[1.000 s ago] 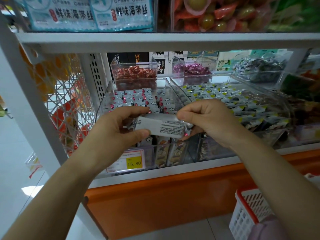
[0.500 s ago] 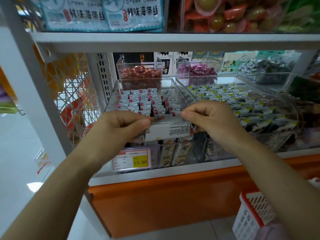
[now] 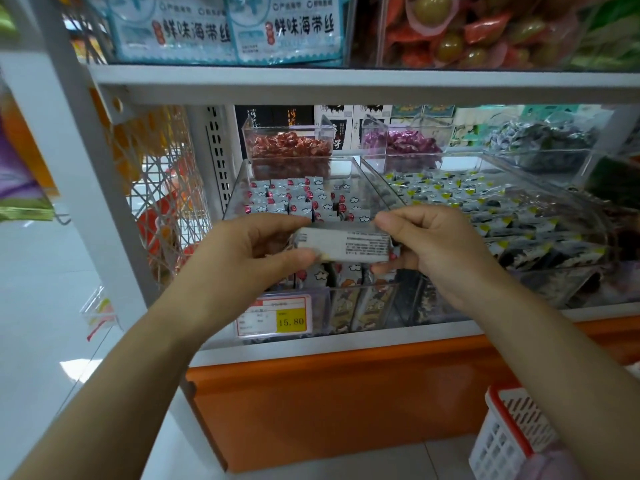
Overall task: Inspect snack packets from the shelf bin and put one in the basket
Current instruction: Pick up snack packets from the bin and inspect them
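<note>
Evidently I'm mid-inspection: my left hand (image 3: 242,251) and right hand (image 3: 440,251) each pinch an end of one snack packet (image 3: 349,245) just in front of the shelf bin (image 3: 346,171), so next I judge it goes to the basket (image 3: 509,434) well below that bin.

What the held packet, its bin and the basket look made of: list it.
The packet looks like thin plastic or foil film, matte grey-white, printed with text. The bin is clear rigid plastic, likely acrylic: contents show through, edges glint. The basket looks moulded plastic: white lattice walls, red rim.
</note>
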The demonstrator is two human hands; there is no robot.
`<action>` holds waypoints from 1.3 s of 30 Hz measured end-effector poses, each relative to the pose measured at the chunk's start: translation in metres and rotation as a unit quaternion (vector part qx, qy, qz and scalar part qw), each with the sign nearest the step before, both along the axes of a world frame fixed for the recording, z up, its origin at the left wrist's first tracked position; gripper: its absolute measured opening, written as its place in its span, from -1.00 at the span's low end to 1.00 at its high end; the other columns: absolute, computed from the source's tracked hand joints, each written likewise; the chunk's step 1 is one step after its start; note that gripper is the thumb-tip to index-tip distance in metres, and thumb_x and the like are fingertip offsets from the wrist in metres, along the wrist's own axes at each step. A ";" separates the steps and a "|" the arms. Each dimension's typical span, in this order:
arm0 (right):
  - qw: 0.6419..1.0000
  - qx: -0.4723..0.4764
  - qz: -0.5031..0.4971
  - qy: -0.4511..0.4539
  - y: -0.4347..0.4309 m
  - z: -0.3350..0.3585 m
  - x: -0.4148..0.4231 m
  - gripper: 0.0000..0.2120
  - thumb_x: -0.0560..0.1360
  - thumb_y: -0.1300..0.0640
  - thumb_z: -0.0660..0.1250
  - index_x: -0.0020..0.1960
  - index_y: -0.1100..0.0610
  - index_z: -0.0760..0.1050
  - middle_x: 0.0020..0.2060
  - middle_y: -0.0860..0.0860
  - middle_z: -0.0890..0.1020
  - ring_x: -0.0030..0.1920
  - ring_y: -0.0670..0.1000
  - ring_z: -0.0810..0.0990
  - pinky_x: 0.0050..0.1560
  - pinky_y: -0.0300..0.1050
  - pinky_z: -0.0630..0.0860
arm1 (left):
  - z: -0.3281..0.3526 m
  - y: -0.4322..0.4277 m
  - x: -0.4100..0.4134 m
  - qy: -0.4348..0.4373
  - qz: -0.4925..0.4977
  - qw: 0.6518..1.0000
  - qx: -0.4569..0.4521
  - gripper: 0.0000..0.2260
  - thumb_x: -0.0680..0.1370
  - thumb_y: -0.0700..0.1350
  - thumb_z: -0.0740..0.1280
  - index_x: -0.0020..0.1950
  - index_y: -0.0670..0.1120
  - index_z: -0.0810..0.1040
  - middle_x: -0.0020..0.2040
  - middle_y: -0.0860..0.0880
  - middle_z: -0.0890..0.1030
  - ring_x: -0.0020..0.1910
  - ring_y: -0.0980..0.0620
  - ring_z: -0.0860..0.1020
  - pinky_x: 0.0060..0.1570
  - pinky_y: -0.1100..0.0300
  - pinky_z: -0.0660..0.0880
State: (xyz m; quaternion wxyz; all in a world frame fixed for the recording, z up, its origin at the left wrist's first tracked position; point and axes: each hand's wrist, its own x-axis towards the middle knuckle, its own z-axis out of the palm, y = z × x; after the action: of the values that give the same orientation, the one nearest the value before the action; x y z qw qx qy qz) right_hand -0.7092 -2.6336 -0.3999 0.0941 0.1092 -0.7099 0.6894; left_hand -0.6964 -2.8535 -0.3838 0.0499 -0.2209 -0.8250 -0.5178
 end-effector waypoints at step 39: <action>0.906 0.401 -0.032 0.133 -0.079 0.009 -0.042 -0.78 0.50 0.20 0.24 -0.01 0.05 0.65 -0.16 -0.13 0.63 0.04 0.01 0.50 0.18 -0.09 0.37 | -0.022 -0.040 -0.029 0.167 0.124 0.925 -0.318 -0.62 0.59 -0.03 0.15 0.42 0.04 0.35 0.49 0.02 0.25 0.50 0.03 0.08 0.46 -0.07 0.07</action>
State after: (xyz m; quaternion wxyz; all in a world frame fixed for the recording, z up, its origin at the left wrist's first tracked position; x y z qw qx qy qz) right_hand -0.7507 -2.7121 -0.3905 0.1579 0.2061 -0.9103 0.3224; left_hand -0.7251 -2.8936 -0.4061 0.1781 -0.2045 -0.9468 -0.1731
